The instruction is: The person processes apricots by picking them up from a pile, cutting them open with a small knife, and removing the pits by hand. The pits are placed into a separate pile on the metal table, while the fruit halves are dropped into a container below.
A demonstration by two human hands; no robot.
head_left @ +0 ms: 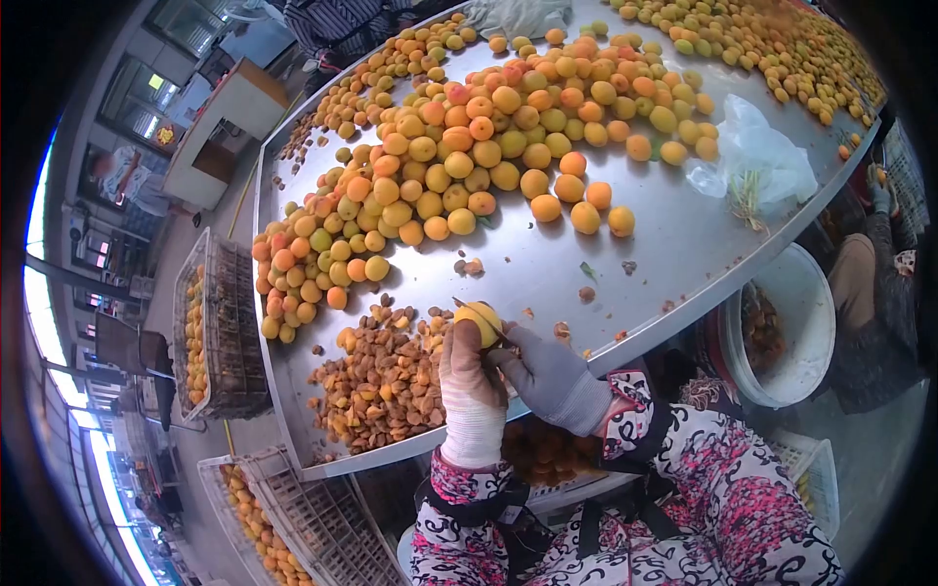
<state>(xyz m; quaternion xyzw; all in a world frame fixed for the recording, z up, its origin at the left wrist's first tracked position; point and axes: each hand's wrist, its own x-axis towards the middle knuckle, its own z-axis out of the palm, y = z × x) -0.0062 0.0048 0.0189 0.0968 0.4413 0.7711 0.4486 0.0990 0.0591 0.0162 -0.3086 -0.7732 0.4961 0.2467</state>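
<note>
A yellow apricot is gripped in my left hand, which wears a whitish glove with brown-stained fingers. My right hand, in a grey glove, is closed with its fingertips against the apricot's right side. A thin dark edge shows at those fingertips, too small to identify. Just left of my hands lies a heap of brown apricot pits on the metal table. Beyond it, a long pile of whole apricots stretches across the tabletop.
A clear plastic bag lies near the table's right edge. Below that edge stands a white bucket with scraps inside. Crates of apricots sit on the floor at left. Another person's gloved hand appears at far right.
</note>
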